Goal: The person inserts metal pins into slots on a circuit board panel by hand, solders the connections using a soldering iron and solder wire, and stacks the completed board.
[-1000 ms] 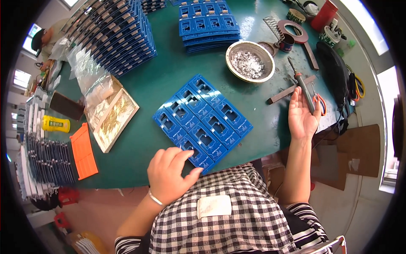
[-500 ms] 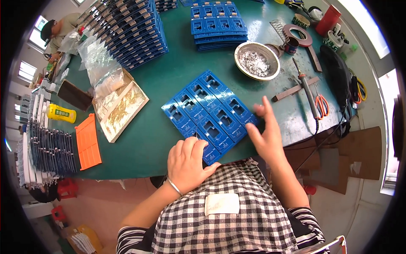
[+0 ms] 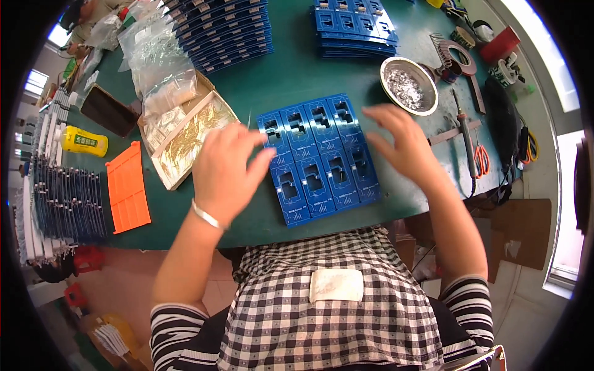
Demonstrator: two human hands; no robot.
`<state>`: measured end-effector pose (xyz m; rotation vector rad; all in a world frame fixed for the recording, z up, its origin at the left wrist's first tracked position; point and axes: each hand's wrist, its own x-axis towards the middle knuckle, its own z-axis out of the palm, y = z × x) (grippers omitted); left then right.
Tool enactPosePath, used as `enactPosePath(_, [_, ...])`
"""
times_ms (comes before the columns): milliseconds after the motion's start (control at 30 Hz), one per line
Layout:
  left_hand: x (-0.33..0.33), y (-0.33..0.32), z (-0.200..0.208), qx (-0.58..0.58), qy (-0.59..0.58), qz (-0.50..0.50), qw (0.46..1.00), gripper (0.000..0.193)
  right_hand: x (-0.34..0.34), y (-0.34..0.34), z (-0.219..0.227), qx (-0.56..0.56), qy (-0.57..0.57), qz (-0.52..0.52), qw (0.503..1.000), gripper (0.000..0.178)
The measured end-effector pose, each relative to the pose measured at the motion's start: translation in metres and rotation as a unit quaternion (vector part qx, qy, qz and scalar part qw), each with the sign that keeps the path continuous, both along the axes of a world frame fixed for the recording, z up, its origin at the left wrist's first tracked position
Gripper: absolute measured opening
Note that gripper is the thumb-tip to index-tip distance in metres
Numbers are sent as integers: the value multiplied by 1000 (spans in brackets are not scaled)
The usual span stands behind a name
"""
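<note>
A blue panel of joined circuit boards (image 3: 307, 151), with rectangular cut-outs in two rows, lies on the green table before me. My left hand (image 3: 226, 170) is over its left edge, thumb and forefinger apart. From beyond its curled fingers a thin pointed metal thing (image 3: 249, 119) sticks up, seemingly held there; its kind is too small to make out. At the panel's upper right is my right hand (image 3: 402, 145), open and holding nothing, its fingers apart.
Left of the panel stands a cardboard box (image 3: 179, 139) of thin golden pins, then an orange tray (image 3: 129, 188) and a yellow bottle (image 3: 83, 142). Blue board stacks (image 3: 356, 28) stand behind. Rightward are a metal bowl (image 3: 426, 108), a soldering iron (image 3: 465, 130) and orange-handled scissors (image 3: 482, 162).
The panel has turned from a slant to nearly square with me. My left hand has left its near corner and moved up and left; my right hand has risen slightly. The view has shifted.
</note>
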<state>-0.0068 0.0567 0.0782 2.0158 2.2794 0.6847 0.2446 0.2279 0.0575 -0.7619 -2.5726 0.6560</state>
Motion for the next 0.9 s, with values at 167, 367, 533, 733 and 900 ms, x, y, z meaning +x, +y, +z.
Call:
enactPosePath(167, [-28,56,-12,-76,-3,-39,996,37,-59,63,-2,-71,-119,101,985,49])
enactPosePath(367, [-39,75,-9,-209,-4,-106,972,40,-75,55,14,25,-222,177,958,47])
enactPosePath(533, [-37,72,-14,-195,-7,-91,976,36,-83,50,18,34,-253,167,952,45])
enactPosePath(733, [-33,73,-8,-167,22,-96,981,38,-85,47,25,-38,-228,108,967,38])
enactPosePath(900, [-34,82,4,-214,38,-73,973,27,-81,56,15,37,-288,116,950,52])
